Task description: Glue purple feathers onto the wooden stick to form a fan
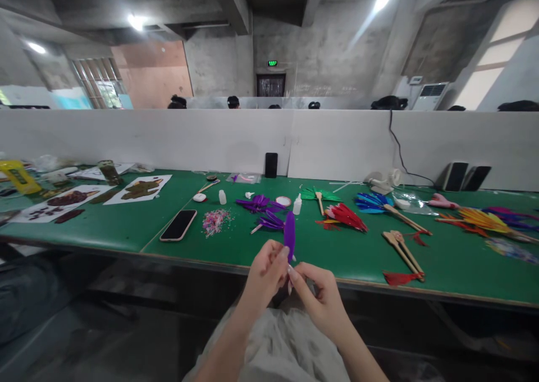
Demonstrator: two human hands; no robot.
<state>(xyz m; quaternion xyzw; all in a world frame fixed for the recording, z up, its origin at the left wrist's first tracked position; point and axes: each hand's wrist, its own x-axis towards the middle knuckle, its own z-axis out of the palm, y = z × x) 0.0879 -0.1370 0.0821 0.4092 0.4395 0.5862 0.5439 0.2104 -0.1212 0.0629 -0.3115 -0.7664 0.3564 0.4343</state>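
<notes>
A purple feather (289,233) stands upright between my hands, just in front of the table's near edge. My left hand (269,267) is closed round its lower part. Lower down, at the quill, the fingertips of my right hand (318,292) are pinched together. Past my hands lie a bunch of purple feathers (272,221) with a pale stick and a larger heap of purple feathers (259,203). To the right of these stands a small white squeeze bottle (297,204). Colourful sequins or beads (215,221) are spread in a pile at the left.
A phone (179,225) lies left of the pile on the green table (236,247). Rightward are red feathers (347,216), blue feathers (370,202), wooden handles with a red tassel (402,250) and yellow feathers (482,220). A white partition (202,137) runs along the back.
</notes>
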